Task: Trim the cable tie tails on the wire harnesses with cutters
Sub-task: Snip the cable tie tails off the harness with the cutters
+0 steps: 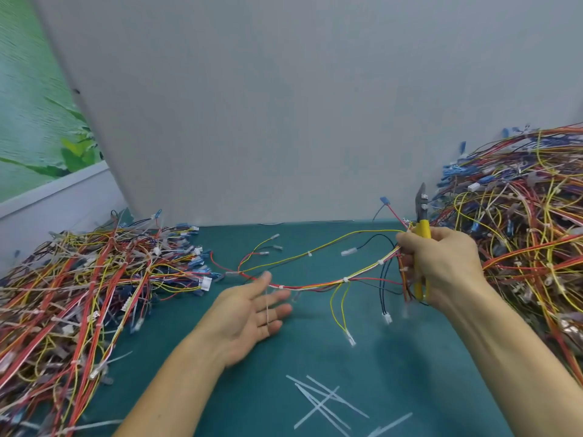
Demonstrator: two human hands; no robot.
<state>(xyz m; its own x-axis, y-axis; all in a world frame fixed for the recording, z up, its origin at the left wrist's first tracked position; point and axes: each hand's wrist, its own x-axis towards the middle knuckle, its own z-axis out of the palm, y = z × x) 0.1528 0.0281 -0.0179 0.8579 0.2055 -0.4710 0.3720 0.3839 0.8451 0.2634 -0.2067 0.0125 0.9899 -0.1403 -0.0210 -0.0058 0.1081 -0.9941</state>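
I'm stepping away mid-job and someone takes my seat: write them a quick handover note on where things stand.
Left hand: open, palm up, holding nothing.
Right hand: grips the yellow cutters and one end of the harness, which is strung across the mat.
Done: several cut tails lie on the mat.
Left: one long tail hangs by the left hand; harness piles sit on both sides.

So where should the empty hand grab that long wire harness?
Probably the bundled middle stretch of the harness, just beside a white tie. Come from below on the left: the left hand lies open, palm up, by that sagging span, and the right hand grips the other end with the cutters.
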